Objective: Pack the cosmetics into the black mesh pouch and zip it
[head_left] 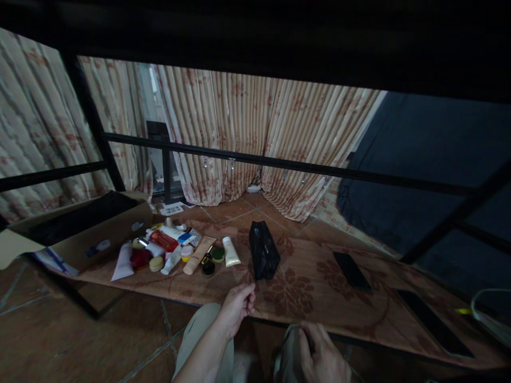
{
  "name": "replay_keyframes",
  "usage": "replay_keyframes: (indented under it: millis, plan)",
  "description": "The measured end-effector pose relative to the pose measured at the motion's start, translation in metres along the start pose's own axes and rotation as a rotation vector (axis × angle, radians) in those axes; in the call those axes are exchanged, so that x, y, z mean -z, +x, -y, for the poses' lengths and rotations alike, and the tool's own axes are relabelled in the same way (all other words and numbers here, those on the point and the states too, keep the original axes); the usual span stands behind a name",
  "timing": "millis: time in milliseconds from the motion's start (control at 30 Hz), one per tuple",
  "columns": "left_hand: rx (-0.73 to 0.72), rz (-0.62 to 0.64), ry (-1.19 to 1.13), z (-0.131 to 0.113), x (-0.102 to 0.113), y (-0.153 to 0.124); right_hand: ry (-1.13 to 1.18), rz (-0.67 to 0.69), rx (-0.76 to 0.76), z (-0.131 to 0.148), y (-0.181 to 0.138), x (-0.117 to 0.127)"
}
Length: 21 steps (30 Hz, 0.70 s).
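My left hand [238, 306] is over the front edge of the patterned mat [293, 292], its fingers curled loosely closed with nothing showing in them. My right hand [324, 354] lies over my right knee, thumb apart from the fingers and nothing held; part of its fingers is hidden. Just beyond my left hand stands a black pouch [264, 250], its top creased. A white squeeze tube [230, 251] lies left of the pouch. Farther left are a beige tube [199, 255], a round green-lidded jar [217, 254], a red bottle [163, 240] and a pale lilac tube [123, 262].
A cardboard box [85, 250] with a dark inside stands at the left end. Two flat black slabs, a smaller [352, 270] and a longer one [435, 322], lie to the right. A black metal bar [255, 158] crosses behind, before striped curtains [239, 117].
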State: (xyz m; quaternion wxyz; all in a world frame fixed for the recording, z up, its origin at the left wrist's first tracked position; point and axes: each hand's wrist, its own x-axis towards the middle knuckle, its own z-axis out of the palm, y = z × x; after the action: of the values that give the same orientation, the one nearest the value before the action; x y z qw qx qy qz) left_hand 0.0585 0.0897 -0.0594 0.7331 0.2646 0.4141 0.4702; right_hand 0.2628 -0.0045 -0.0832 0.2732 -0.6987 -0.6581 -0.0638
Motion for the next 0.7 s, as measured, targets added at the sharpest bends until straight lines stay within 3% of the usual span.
replay_keyframes:
  millis: [167,400,533,700]
  plan:
    - [-0.006,0.001,0.006,-0.001,-0.001,-0.001,-0.019,0.011,-0.003,0.005,0.001,0.004]
    - [-0.026,0.008,0.027,-0.003,0.0,-0.002,-0.002,0.22,0.086,0.011,0.019,0.017]
    - [-0.041,-0.001,0.052,-0.006,0.0,-0.003,0.193,0.311,0.112,0.01,0.038,0.021]
    - [-0.05,-0.032,0.124,-0.006,0.0,0.001,0.426,0.255,0.117,0.01,0.058,0.014]
